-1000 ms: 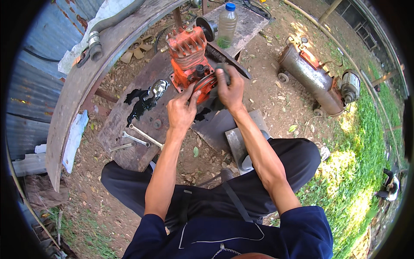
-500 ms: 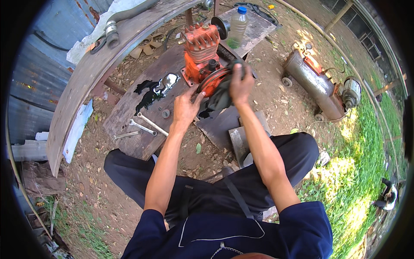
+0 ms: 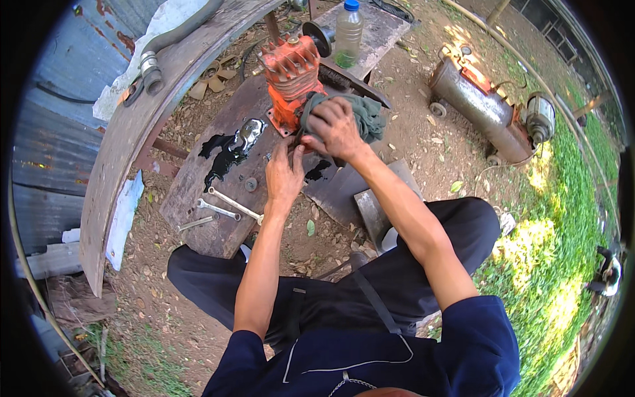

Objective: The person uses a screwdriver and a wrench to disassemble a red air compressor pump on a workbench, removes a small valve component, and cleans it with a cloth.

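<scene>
An orange finned compressor pump (image 3: 294, 79) stands upright on a dark wooden board (image 3: 218, 152). My right hand (image 3: 336, 130) is closed on a dark green rag (image 3: 365, 114), pressing it over the pump's near, round side. Below it, my left hand (image 3: 284, 173) has its thumb and fingers pinched at the lower edge of that round part, close to my right fingertips. Rag and hands hide most of the round part. Black oil (image 3: 228, 155) is pooled on the board to the left. Several wrenches (image 3: 228, 205) and a small round metal piece (image 3: 251, 184) lie nearer to me.
A clear bottle with a blue cap (image 3: 348, 33) stands behind the pump. At right lies a rusty compressor tank (image 3: 476, 99) on wheels. A curved plank bench (image 3: 126, 152) with a hose (image 3: 151, 69) runs along the left. Metal plates (image 3: 377, 205) lie before my knees.
My right hand and the rag have swept left and down across the round part, covering its red face. My left hand stays at its lower edge. The view has shifted slightly.
</scene>
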The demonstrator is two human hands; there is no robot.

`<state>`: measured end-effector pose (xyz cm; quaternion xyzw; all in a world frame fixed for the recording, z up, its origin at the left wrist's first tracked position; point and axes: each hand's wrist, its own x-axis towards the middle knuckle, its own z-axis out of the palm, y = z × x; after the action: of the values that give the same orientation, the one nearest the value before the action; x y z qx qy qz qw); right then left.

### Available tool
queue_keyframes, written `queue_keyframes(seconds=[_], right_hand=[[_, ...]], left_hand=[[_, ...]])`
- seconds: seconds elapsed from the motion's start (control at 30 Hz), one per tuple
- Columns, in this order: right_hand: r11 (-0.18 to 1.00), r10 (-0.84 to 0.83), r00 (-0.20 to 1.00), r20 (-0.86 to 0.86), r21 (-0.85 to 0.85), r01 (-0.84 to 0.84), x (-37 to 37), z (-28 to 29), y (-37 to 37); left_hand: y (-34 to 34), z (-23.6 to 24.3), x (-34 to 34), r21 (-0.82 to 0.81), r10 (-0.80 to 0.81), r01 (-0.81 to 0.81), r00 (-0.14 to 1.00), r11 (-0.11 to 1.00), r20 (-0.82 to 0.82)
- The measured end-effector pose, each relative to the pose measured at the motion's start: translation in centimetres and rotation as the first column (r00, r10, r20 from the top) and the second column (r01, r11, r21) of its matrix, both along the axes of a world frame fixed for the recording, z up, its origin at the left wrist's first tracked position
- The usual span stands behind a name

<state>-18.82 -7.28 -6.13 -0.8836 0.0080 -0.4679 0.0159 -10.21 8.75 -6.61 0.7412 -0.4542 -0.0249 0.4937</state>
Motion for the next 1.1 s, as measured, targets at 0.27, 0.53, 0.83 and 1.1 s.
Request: queue_keyframes(seconds=[0.27, 0.53, 0.83, 1.1], right_hand=[[0.696, -0.267, 0.892, 0.366, 0.713, -0.084, 1.5, -2.2, -0.8], [0.227, -0.360, 0.876, 0.320, 0.941, -0.251, 1.2, -5.3, -4.8], [0.468, -0.047, 0.999, -0.021, 0.883, 0.041, 0.5, -0.1, -4.4], [0.559, -0.126, 0.988, 0.085, 0.829, 0.000, 0.6, 0.9, -2.2]], left_hand=[[-1.0, 2.1, 0.2, 0.077, 0.023, -0.040, 0.978, 0.996, 0.209], [-1.3, 1.1, -0.9, -0.014, 0.082, -0.082, 0.997, 0.997, -0.017], [-0.9, 1.2, 0.1, 0.034, 0.076, -0.084, 0.976, 0.996, 0.203], [-0.6, 1.0, -0.3, 0.016, 0.085, -0.087, 0.992, 0.996, 0.094]])
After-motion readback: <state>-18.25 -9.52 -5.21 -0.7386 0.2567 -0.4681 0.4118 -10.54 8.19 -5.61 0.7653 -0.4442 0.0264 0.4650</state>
